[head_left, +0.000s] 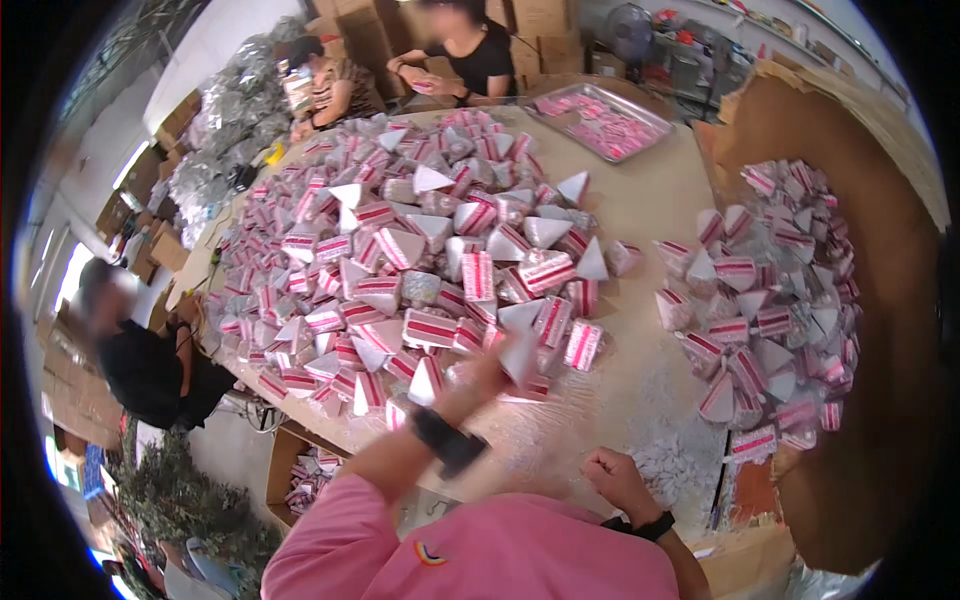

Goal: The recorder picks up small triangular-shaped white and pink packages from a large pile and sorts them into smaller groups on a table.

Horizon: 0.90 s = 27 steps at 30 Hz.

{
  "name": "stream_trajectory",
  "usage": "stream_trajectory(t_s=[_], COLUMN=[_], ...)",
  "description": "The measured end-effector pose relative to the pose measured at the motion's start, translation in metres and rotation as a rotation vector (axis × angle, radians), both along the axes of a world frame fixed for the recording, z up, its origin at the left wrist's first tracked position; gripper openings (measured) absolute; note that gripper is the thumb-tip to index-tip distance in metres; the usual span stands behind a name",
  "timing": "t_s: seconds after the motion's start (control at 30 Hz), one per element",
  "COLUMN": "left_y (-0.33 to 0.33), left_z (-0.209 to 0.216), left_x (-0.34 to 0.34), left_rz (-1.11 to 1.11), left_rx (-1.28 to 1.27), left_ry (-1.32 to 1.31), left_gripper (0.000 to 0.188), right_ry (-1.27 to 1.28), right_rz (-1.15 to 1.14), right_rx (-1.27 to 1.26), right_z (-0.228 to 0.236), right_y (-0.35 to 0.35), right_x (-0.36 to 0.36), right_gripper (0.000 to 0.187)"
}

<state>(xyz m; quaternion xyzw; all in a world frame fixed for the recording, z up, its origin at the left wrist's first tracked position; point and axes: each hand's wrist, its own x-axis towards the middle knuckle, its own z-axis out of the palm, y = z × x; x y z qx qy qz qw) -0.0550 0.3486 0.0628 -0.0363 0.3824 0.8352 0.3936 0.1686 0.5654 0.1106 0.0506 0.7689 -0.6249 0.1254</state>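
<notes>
My left hand (487, 376) reaches into the near side of a big pile of wrapped, cake-slice-shaped wedges (430, 328), white and pink with red stripes. Motion blurs this hand. A white-sided wedge (519, 356), blurred along with it, sits at its fingers and appears gripped. By the table's near edge, my right hand (617, 480) is closed with curled fingers; whatever may be inside is hidden. Small white pieces (672, 462) lie scattered on the tabletop to its right. A loose wrapped wedge (583, 345) rests at the pile's right border.
A large open cardboard box (880, 400) on the right holds more wrapped wedges (770, 320). A metal tray (642, 150) with pink pieces stands at the far right of the table (665, 190). Two people sit across the table; another person (145, 365) is at the left.
</notes>
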Motion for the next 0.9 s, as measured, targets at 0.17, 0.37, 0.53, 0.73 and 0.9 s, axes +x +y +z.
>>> stream_trajectory(t_s=[0.17,0.37,0.53,0.73,0.9], left_y=[-0.056,0.054,0.203,0.310,0.330], left_z=[0.151,0.117,0.066,0.035,-0.009], left_x=[-0.113,-0.105,-0.072,-0.057,-0.074], left_rz=[0.652,0.091,-0.502,-0.743,-0.736], left_rx=[-0.173,-0.662,-0.897,-0.967,-0.895], left_ry=[0.218,0.709,1.704,2.237,2.283], left_gripper=[0.059,0.032,0.066,0.083,0.055], right_ry=[-0.337,-0.318,-0.395,-0.402,-0.463], right_rz=[-0.212,-0.329,-0.326,-0.500,-0.527], right_rx=[-0.367,-0.651,-0.560,-0.609,-0.599], right_z=[-0.008,-0.032,-0.031,-0.051,-0.061], right_y=[0.024,0.029,0.040,0.052,0.054], right_x=[0.015,0.014,0.022,0.040,0.043], right_gripper=[0.015,0.012,0.010,0.010,0.011])
